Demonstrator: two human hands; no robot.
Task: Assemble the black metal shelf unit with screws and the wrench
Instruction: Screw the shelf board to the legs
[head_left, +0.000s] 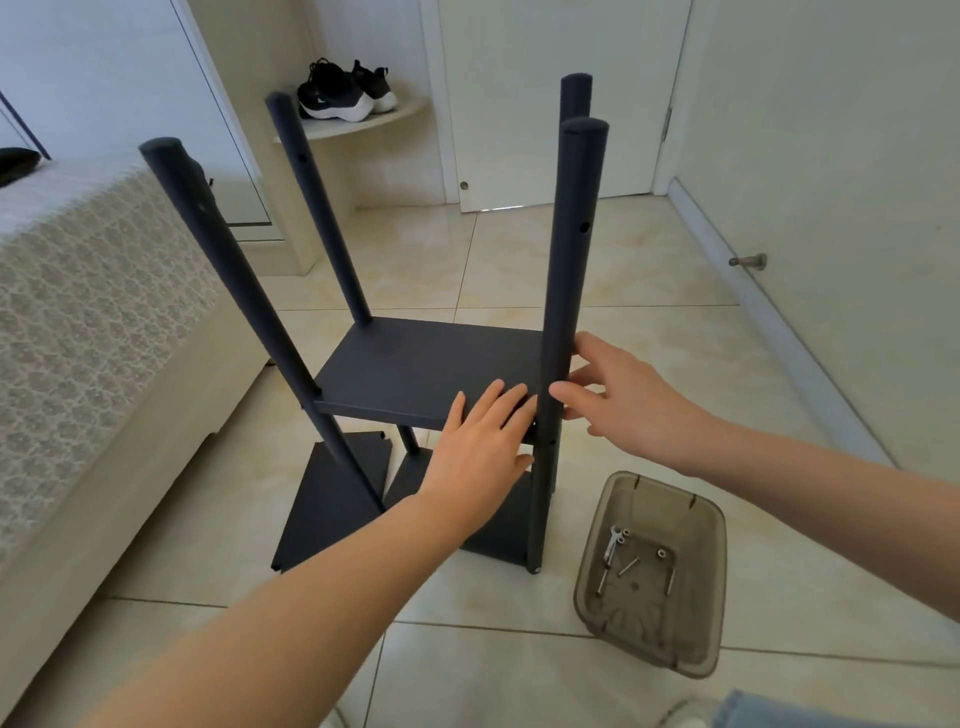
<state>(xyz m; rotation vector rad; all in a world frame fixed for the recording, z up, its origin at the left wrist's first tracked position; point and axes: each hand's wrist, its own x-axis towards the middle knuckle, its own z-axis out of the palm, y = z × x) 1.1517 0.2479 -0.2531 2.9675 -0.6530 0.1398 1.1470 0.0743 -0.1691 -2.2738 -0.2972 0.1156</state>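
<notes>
Head view, judged roughly halfway: black metal shelf unit (415, 382) upright on floor (649, 338) at frame centre, middle shelf (447, 353) fitted, upper pole holes (585, 227) unfilled; left hand (478, 441) flat on shelf, right hand (623, 400) spread, ungripping, against near pole (571, 260); screws (628, 565) and wrench (612, 545) in bin (592, 551) lower right.

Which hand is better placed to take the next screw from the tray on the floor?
Probably the right. The tray of screws lies on the right, nearer the right hand, which is open beside the pole. The left hand lies flat on the shelf panel.
</notes>
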